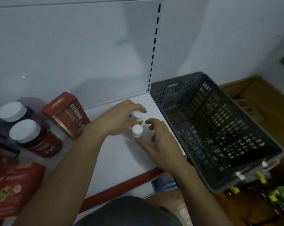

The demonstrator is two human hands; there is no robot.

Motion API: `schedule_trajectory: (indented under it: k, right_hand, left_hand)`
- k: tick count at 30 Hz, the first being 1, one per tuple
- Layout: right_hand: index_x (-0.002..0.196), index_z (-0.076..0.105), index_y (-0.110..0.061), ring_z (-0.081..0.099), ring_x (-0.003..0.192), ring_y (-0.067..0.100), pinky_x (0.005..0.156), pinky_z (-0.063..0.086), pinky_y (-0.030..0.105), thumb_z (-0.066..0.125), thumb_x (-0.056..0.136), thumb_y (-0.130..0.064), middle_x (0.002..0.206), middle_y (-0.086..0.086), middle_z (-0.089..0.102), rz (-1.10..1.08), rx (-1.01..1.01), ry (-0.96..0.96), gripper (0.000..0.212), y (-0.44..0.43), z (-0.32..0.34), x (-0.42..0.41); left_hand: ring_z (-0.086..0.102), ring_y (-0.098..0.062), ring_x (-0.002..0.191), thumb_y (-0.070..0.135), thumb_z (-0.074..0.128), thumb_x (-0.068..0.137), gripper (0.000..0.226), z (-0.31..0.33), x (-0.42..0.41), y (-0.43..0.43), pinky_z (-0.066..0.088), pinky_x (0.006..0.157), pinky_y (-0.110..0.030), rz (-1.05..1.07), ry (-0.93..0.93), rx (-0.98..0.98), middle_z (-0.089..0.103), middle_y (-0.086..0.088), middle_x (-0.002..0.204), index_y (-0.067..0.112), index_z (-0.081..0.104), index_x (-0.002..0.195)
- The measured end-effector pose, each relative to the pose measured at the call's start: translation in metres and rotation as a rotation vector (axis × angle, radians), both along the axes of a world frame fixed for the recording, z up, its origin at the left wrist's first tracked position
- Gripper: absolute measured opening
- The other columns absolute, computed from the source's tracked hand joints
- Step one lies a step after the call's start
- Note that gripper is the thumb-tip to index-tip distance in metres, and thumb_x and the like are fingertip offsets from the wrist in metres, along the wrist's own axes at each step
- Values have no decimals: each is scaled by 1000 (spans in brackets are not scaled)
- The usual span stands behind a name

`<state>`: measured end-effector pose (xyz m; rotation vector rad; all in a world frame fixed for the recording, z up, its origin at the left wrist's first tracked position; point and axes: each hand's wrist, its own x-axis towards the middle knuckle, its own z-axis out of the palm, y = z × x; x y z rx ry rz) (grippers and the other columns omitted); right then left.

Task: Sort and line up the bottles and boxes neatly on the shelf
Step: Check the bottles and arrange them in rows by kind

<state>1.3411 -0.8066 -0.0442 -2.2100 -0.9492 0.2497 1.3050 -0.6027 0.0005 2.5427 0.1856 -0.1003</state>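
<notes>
Two small white-capped bottles stand one behind the other near the right end of the white shelf (125, 157). My left hand (120, 118) curls around the rear small bottle (138, 117), fingers over its cap. My right hand (159, 141) hovers by the front small bottle (137, 130) with fingers spread, thumb near its base; whether it touches is unclear. Two large red jars with white lids (35, 137) (14, 112) stand at the left, next to a red box (67, 114). Another red box (15, 188) lies at the front left.
A dark grey perforated crate (216, 128) sits empty just right of the shelf, over a wooden floor. The shelf has a red front edge (126, 185) and a white back panel with a slotted upright (154, 46). Yellow and green items lie at the bottom right.
</notes>
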Motion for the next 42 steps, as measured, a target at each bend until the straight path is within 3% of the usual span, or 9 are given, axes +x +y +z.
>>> schedule_trajectory:
  k: [7, 15, 17, 22, 24, 27, 31, 35, 42]
  right_hand:
    - [126, 54, -37, 56, 77, 3, 71, 47, 24, 67, 91, -46, 105, -11, 51, 258, -5, 45, 39, 18, 0, 28]
    - [105, 64, -32, 58, 87, 4, 74, 39, 8, 80, 85, -31, 102, -11, 60, 524, 73, 137, 26, 48, 16, 12]
    - [102, 64, -32, 58, 96, 1, 77, 41, 9, 82, 83, -29, 102, -17, 64, 605, 114, 156, 26, 62, 30, -6]
    - [96, 64, -32, 63, 94, 7, 74, 53, 24, 83, 82, -27, 95, -18, 68, 763, 212, 219, 24, 92, 68, -67]
    - [94, 64, -28, 63, 87, 10, 71, 52, 22, 82, 84, -27, 92, -14, 68, 840, 257, 235, 22, 104, 80, -97]
    - [94, 65, -29, 61, 79, 11, 68, 50, 24, 80, 85, -32, 86, -12, 67, 942, 289, 293, 18, 126, 90, -156]
    - [96, 69, -31, 65, 78, 12, 68, 53, 27, 77, 84, -42, 86, -10, 69, 1106, 247, 247, 19, 155, 89, -249]
    - [99, 72, -30, 66, 85, 12, 70, 57, 35, 82, 83, -28, 93, -9, 70, 1223, 195, 265, 19, 192, 71, -360]
    - [104, 69, -37, 63, 98, 5, 75, 47, 12, 84, 83, -25, 105, -16, 68, 1379, 200, 277, 29, 254, 63, -567]
  left_hand:
    - [64, -6, 88, 29, 71, 92, 24, 22, -45, -7, 51, 80, -34, 280, -131, 86, 65, 15, 108, 30, 62, 115]
    - [61, 2, 88, 25, 72, 93, 30, 49, -162, -42, 40, 74, -5, 786, -457, 38, 64, 22, 104, 25, 67, 122]
    - [63, 0, 91, 25, 73, 93, 33, 48, -198, -56, 46, 74, -10, 904, -546, 24, 66, 19, 108, 24, 68, 126]
    - [70, -27, 94, 28, 62, 100, 27, 53, -291, -79, 61, 80, -46, 1219, -826, -249, 73, -2, 110, 23, 71, 126]
    - [70, -31, 96, 28, 54, 100, 28, 56, -324, -86, 62, 83, -46, 1318, -910, -442, 74, -6, 107, 23, 74, 117]
    - [58, -22, 80, 24, 44, 102, 34, 55, -382, -92, 51, 68, -29, 1436, -1087, -729, 66, -4, 90, 18, 78, 101]
    - [51, -18, 67, 24, 39, 100, 35, 52, -468, -89, 40, 64, -32, 1495, -1278, -1043, 54, -5, 77, 7, 70, 99]
    - [45, -17, 64, 27, 41, 98, 31, 49, -566, -75, 35, 64, -33, 1529, -1356, -1149, 49, -4, 74, 6, 62, 101]
    - [48, -18, 65, 30, 41, 101, 33, 55, -741, -37, 41, 63, -33, 1671, -1365, -1119, 52, -5, 76, 6, 61, 109]
